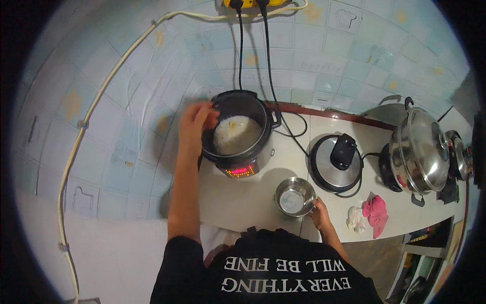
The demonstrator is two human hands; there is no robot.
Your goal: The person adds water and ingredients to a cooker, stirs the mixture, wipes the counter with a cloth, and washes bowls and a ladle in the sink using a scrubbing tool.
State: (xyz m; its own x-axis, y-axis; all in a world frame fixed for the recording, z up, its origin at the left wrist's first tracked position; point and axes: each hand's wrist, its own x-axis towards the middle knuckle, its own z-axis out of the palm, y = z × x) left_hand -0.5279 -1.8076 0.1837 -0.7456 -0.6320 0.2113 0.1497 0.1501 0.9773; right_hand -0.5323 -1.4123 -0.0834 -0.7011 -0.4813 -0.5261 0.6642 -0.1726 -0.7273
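Observation:
My left hand (pixel 197 117), blurred, is at the left rim of a black electric pressure cooker (pixel 265 125) with a lit display panel. Its fingers are bent over the opening, and whether they pinch anything is unclear. Inside the pot lies white, rice-like food (pixel 237 131) with a small yellowish patch on top. My right hand (pixel 321 214) grips the right side of a small round steel bowl (pixel 295 197) above the counter. A little whitish residue or glare shows on the bowl's bottom.
A steel and black cooker lid (pixel 336 163) rests on the white counter (pixel 235 205). Farther right stand a large lidded steel pot (pixel 421 150), a pink cloth (pixel 376 216) and a crumpled white cloth (pixel 356 219). Black cords (pixel 269 57) hang from a yellow power strip (pixel 250 3) on the tiled wall.

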